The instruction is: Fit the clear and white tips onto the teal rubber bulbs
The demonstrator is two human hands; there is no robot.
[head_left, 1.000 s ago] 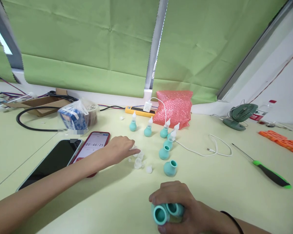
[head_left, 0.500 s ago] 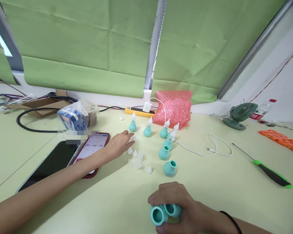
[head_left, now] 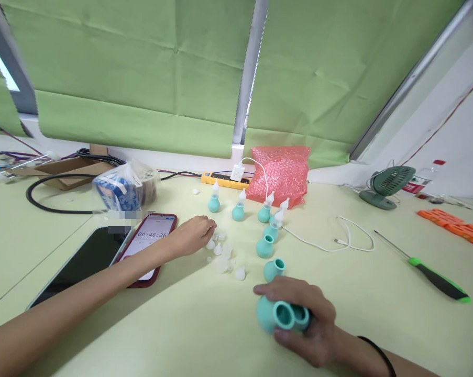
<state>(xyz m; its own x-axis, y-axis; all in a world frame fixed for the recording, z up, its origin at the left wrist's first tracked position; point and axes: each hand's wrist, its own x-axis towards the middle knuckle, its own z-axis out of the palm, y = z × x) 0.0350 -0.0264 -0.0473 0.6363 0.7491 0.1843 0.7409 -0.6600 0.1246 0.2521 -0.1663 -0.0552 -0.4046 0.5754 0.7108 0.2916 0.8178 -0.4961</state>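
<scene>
My right hand point(head_left: 309, 314) is wrapped round two teal rubber squeeze bulbs point(head_left: 265, 314), their round mouths facing me, low over the table. Just beyond stands an open teal bulb point(head_left: 273, 270), with a second open one point(head_left: 264, 247) behind it. Farther back, several teal bulbs point(head_left: 238, 211) carry clear pointed nozzles point(head_left: 242, 196). My left hand point(head_left: 195, 234) is closed, fingers curled down at the edge of a loose cluster of small translucent tips point(head_left: 223, 256); whatever its fingertips hold is hidden. A single tip point(head_left: 240, 273) lies at the near side of the cluster.
Under my left forearm lie a phone point(head_left: 152, 235) showing a timer and a dark tablet point(head_left: 83, 267). Pink bubble wrap point(head_left: 279, 173) and a yellow power strip point(head_left: 220, 180) are at the back. A screwdriver point(head_left: 432, 277), white cable point(head_left: 318, 246) and green fan point(head_left: 389, 186) lie right.
My left hand has curled its outstretched fingers shut beside the tips. My right hand has moved right and slightly away from me with the two bulbs, bringing them near the closest standing bulb.
</scene>
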